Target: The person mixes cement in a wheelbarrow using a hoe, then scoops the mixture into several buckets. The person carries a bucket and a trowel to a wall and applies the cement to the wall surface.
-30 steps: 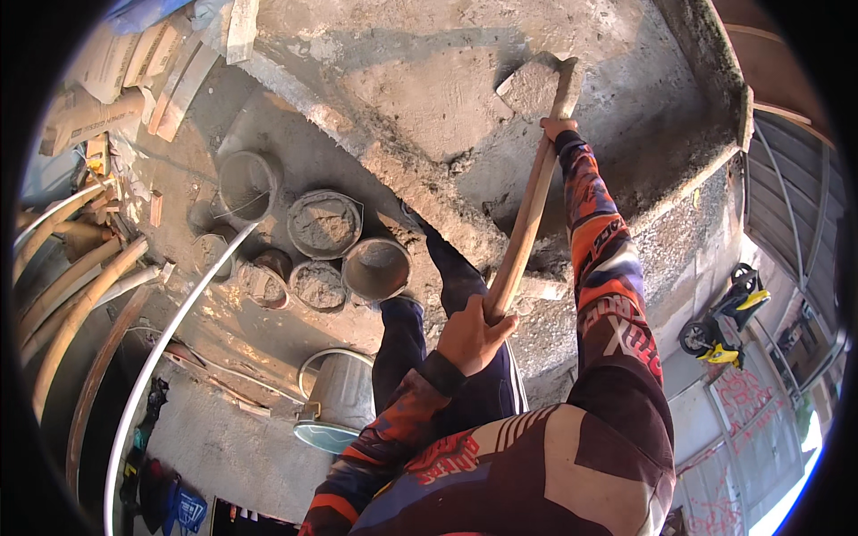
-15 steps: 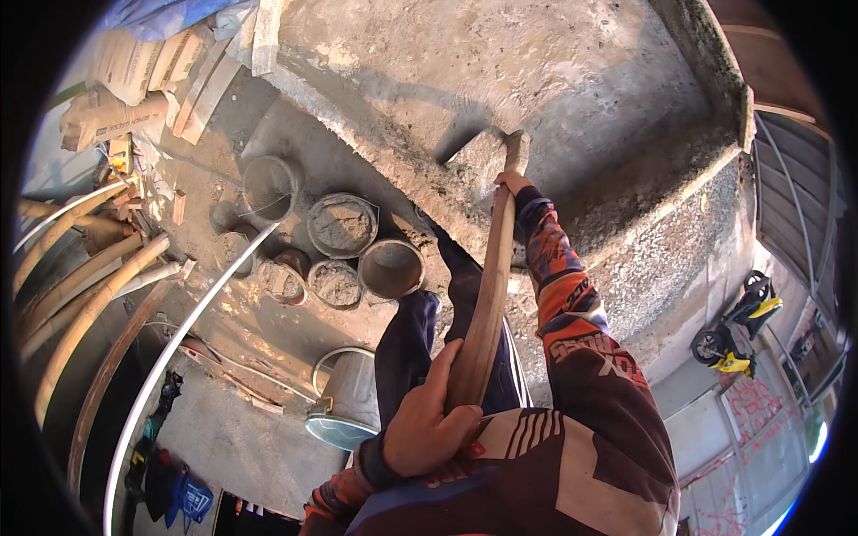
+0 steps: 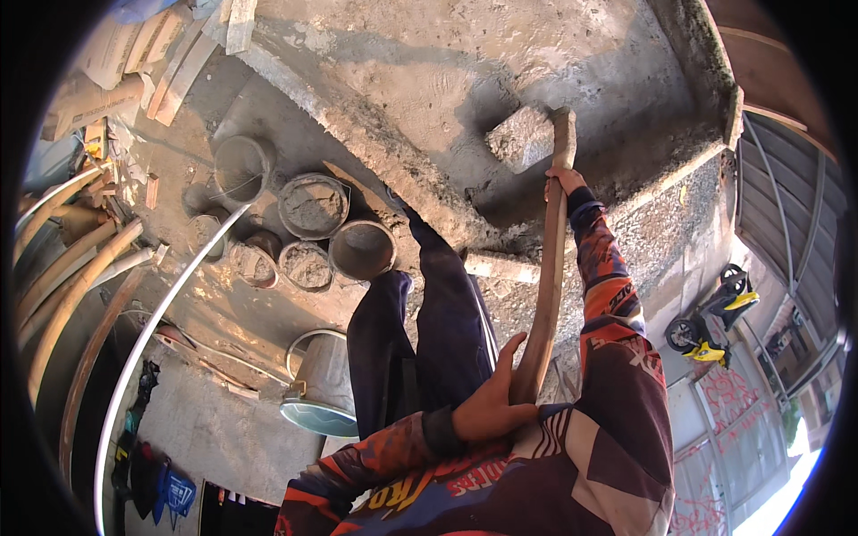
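Observation:
A hoe (image 3: 550, 277) with a long, thick wooden handle slants up and away from my body. My right hand (image 3: 565, 181) grips the handle far out, just below the head. At the near end my left hand (image 3: 494, 399) holds the butt of the handle against my front, forefinger and thumb stretched along it. The wide blade (image 3: 523, 140), crusted with grey mortar, is over the floor of a shallow mortar trough (image 3: 420, 183) with low, rough walls. Whether the blade touches the floor I cannot tell.
Left of my legs stand several buckets (image 3: 284, 198), some filled with grey mix. A larger grey bucket (image 3: 323, 371) is nearer me. Bamboo poles (image 3: 80, 299) and a white pipe (image 3: 152, 326) lie at the left. A small ride-on toy (image 3: 710, 323) stands at the right.
The hoe's blade has shifted right within the trough, and both hands have moved right with the handle. The whole view has shifted slightly too.

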Available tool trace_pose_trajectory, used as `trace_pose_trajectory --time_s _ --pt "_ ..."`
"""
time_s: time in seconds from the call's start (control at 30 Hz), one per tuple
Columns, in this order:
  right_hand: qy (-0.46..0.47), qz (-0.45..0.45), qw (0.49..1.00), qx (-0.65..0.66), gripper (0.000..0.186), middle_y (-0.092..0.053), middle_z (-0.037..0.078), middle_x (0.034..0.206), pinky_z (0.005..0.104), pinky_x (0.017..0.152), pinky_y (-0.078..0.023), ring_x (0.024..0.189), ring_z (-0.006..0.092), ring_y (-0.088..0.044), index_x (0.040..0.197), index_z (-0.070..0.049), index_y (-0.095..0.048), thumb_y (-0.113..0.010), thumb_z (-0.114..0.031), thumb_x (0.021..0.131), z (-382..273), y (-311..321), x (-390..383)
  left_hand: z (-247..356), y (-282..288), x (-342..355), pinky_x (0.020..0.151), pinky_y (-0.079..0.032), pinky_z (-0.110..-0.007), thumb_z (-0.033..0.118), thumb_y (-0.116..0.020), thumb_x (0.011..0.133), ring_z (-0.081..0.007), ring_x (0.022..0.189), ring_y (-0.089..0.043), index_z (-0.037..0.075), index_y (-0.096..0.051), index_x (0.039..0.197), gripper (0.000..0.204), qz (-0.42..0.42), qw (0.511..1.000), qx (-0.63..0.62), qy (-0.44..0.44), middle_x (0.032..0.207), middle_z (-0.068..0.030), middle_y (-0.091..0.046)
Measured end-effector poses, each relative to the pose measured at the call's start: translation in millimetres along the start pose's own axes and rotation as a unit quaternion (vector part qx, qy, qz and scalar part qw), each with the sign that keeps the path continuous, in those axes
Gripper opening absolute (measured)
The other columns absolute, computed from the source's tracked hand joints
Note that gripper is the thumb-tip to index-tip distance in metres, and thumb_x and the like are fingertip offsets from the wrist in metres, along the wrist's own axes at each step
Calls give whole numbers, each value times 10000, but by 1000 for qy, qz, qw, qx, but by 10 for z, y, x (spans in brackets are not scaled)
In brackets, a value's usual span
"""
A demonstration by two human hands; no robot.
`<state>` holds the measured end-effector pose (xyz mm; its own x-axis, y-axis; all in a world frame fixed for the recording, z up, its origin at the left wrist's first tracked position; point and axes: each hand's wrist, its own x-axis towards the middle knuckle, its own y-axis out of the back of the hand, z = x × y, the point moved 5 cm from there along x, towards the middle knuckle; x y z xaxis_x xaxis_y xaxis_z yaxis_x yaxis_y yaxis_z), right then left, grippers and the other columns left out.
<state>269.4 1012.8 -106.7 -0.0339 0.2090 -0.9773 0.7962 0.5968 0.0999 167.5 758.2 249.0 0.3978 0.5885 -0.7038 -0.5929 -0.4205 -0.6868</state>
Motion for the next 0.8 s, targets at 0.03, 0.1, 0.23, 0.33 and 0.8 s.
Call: trace_pose_trajectory --time_s 0.03,0.1,0.23,0.33,0.8 --pt "6 23 1000 -4 167 -531 140 549 406 413 -486 435 263 -540 672 2 -522 -599 -141 712 49 100 143 -173 76 176 687 -451 -286 74 -598 719 -192 782 -547 51 -68 1340 816 21 999 -11 48 909 -145 -529" --pt "26 45 998 -19 150 -527 139 544 410 395 -484 424 266 -540 675 6 -520 -604 -116 698 220 85 379 -650 236 532 622 -451 -280 69 -607 709 -161 702 -545 28 -197 1285 708 71 995 -16 70 860 -113 -532" --pt "43 53 997 -38 126 -525 135 547 410 376 -483 418 267 -548 700 23 -518 -613 -53 667 369 1 703 -1094 353 685 573 -441 -281 135 -636 704 -135 629 -539 -26 -421 1097 477 172 980 103 -10 823 -91 -528" --pt "-37 14 999 -35 144 -543 148 569 408 405 -495 428 271 -555 713 31 -514 -597 -80 676 674 -227 643 -823 243 466 682 -444 -337 301 -643 721 -233 777 -572 -35 -432 1061 523 152 981 80 85 887 -174 -559" --pt "-141 -132 976 -104 184 -566 154 565 415 504 -490 464 303 -550 655 -14 -519 -528 -175 742 590 -798 129 13 20 -95 933 -327 -304 201 -438 829 -303 1137 -428 17 -269 1293 527 147 988 -30 -36 1310 -228 -292"
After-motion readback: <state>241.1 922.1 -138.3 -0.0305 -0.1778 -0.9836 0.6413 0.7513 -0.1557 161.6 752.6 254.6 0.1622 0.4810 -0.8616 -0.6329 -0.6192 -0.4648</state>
